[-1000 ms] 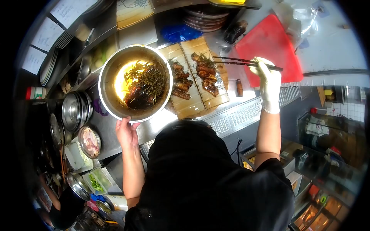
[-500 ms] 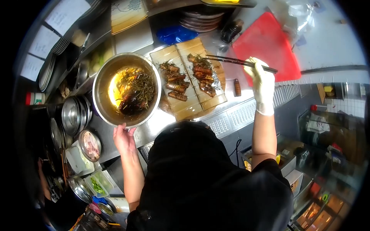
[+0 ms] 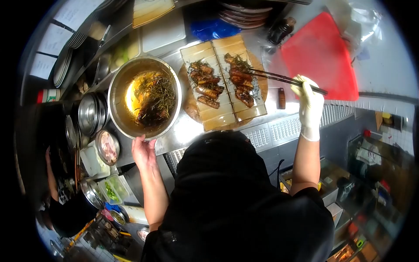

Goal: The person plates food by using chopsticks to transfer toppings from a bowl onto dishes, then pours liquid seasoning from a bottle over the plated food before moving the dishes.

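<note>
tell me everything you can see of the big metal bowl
The bowl is round and deep, silvery outside, with a pale, shiny rim. Inside are thin dark sprigs and a glossy, darker clump towards the person, beside a bright golden patch that may be liquid or glare. The left hand grips its edge on the side nearest the person. It is left of the tan plates; whether its base rests on the counter is hidden.

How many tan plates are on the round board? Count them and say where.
2. One plate is on the side of the board toward the bowl; the other plate is beside it, toward the right hand. None looks hidden.
</note>
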